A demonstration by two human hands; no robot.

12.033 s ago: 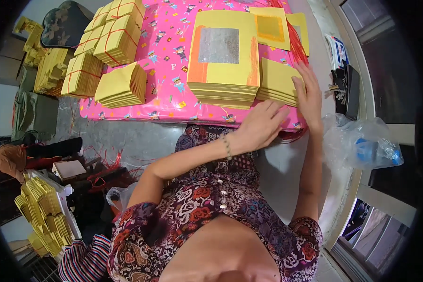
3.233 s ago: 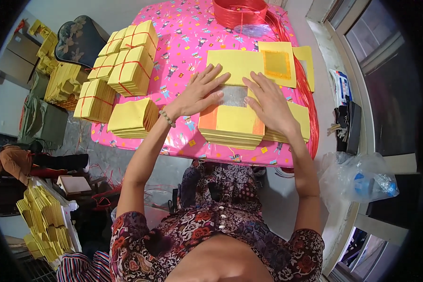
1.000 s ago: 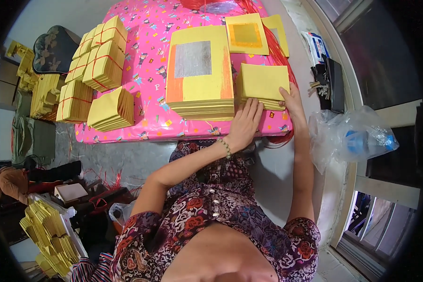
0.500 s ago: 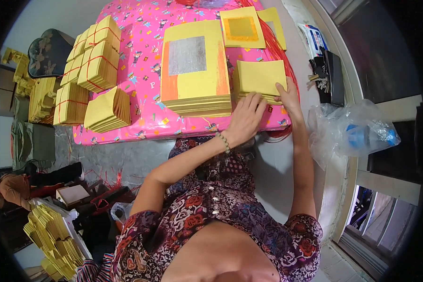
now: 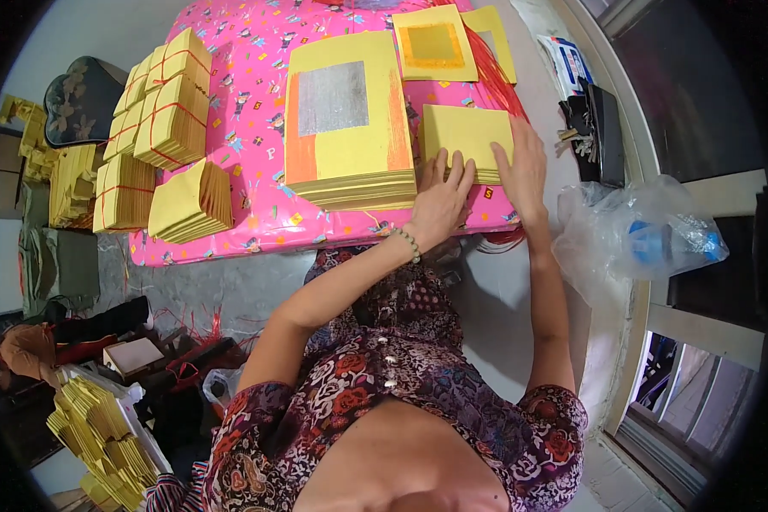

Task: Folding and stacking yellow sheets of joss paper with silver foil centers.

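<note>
A small stack of folded yellow paper [image 5: 465, 132] lies at the right of the table, between my hands. My left hand [image 5: 442, 198] rests its spread fingers on the stack's near edge. Along the right edge my right hand [image 5: 525, 171] lies with fingers stretched out and thumb on the top sheet. Just left of them stands a thick pile of larger yellow sheets [image 5: 341, 162]; the top one bears a silver square and orange bands. Behind the small stack is a yellow sheet with a gold square [image 5: 435, 44], beside a bundle of red strings [image 5: 491, 72].
Bundles of yellow paper tied with red string [image 5: 172, 111] stand at the table's left, with a loose folded stack [image 5: 192, 200] before them. The pink patterned cover [image 5: 256, 205] wraps the table. At right are keys [image 5: 578, 136] and a clear plastic bag [image 5: 640, 235].
My right hand has gone from gripping the small stack's right corner to lying flatter along its edge. My left hand's fingers have come further onto the top sheet.
</note>
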